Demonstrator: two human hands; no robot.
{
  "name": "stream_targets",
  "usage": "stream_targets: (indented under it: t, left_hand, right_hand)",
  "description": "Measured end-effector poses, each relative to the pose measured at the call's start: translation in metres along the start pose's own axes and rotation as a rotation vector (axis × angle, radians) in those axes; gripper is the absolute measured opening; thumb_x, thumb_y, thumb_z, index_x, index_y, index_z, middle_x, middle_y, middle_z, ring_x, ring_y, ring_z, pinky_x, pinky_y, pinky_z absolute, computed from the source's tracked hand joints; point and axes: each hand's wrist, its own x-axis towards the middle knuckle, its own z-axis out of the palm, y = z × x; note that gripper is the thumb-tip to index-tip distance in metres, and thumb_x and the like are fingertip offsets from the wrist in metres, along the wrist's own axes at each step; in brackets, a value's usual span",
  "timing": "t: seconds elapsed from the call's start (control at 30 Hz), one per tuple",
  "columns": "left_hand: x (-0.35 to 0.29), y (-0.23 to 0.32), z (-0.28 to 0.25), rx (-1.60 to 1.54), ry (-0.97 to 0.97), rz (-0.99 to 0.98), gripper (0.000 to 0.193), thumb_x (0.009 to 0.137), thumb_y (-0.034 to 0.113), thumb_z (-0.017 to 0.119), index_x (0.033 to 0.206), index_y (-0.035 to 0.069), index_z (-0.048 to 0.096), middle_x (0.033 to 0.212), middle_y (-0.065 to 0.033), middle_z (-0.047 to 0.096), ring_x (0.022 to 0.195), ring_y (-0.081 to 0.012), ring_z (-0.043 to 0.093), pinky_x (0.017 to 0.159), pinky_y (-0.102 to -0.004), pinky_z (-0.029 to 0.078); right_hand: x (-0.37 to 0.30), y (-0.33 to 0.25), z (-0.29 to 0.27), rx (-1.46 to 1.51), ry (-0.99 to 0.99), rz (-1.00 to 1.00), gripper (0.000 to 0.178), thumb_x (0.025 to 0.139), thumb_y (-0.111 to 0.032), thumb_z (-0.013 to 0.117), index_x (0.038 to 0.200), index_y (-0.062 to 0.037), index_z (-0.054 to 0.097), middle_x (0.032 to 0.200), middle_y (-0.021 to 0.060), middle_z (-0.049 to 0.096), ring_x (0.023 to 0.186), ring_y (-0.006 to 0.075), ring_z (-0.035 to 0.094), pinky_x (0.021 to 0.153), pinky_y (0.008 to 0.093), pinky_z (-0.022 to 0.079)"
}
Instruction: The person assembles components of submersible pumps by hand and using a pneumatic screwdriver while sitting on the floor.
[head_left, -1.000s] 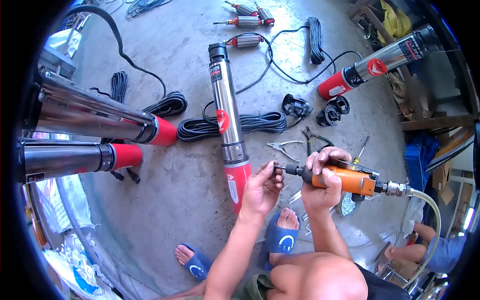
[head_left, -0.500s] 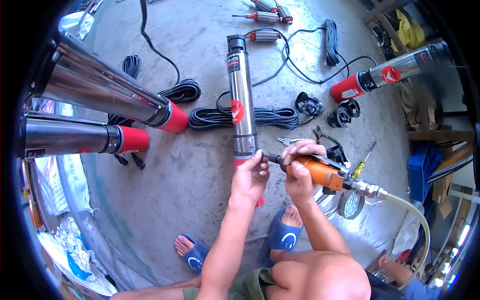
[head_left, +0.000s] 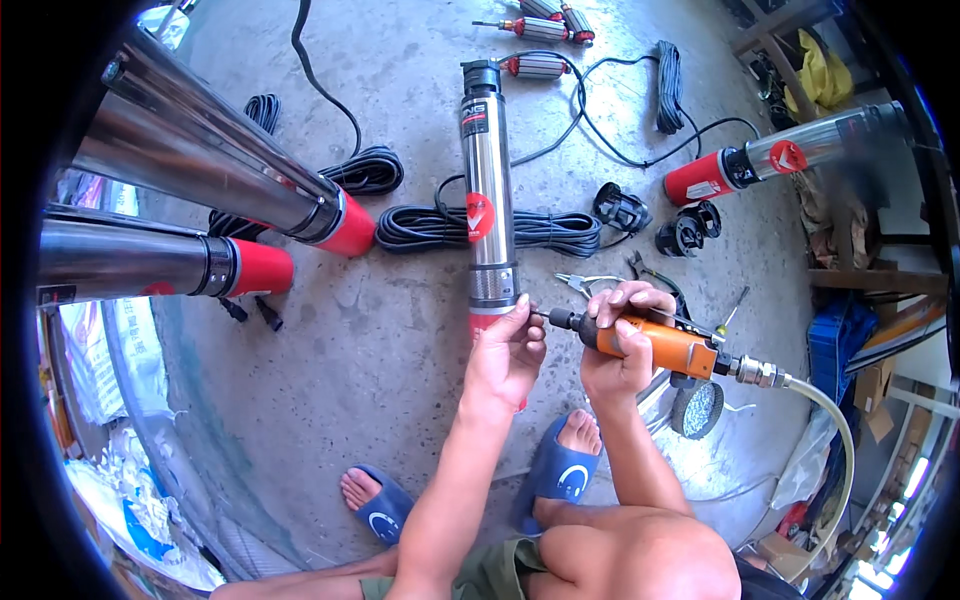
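A slim submersible pump (head_left: pixel 490 160) with a silver body and red lower end lies lengthwise before me, its black end farthest away. My left hand (head_left: pixel 508 352) is closed at the pump's near right side, thumb and fingertips pinched just below the perforated band (head_left: pixel 492 286). Whatever sits between those fingertips is too small to make out. In my right hand (head_left: pixel 622 335) is an orange air screwdriver (head_left: pixel 672 347), gripped around its body. Its thin bit (head_left: pixel 548 315) points left toward my left fingertips. A pale air hose (head_left: pixel 835 420) runs from its metal coupling.
More silver-and-red pumps lie at left (head_left: pixel 130 262) and right (head_left: pixel 700 178). Coiled black cable (head_left: pixel 545 232) passes behind the pump. Pliers (head_left: pixel 575 283), black fittings (head_left: pixel 622 208) and a round dish of small metal parts (head_left: pixel 697 410) are to the right. Several motor rotors (head_left: pixel 535 66) lie far back.
The air screwdriver in my right hand has drawn back slightly to the right, and more of its bit shows. My left hand stays at the pump's side. The whole view has shifted a little.
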Motion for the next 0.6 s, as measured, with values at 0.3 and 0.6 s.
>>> stream_targets:
  t: [0.3,0.6]
  left_hand:
    - [0.007,0.006,-0.017,-0.130,-0.095,-0.047,0.020,0.093,0.022,0.071,0.094,0.003,0.064,0.073,-0.0021,0.061,0.054,-0.0076,0.049,0.047,-0.0179,0.038]
    - [0.003,0.009,-0.013,-0.039,-0.210,-0.058,0.020,0.093,0.022,0.070,0.097,0.003,0.064,0.072,-0.0029,0.062,0.054,-0.0075,0.049,0.046,-0.0180,0.037]
  right_hand:
    - [-0.001,0.003,0.012,-0.038,-0.061,0.026,0.029,0.076,-0.011,0.059,0.103,-0.0062,0.050,0.096,0.0110,0.054,0.072,0.0162,0.052,0.075,0.0363,0.047]
    - [0.006,-0.004,0.008,0.029,-0.059,0.024,0.029,0.078,-0.008,0.058,0.105,-0.0046,0.048,0.098,0.0133,0.052,0.074,0.0185,0.053,0.073,0.0368,0.049]
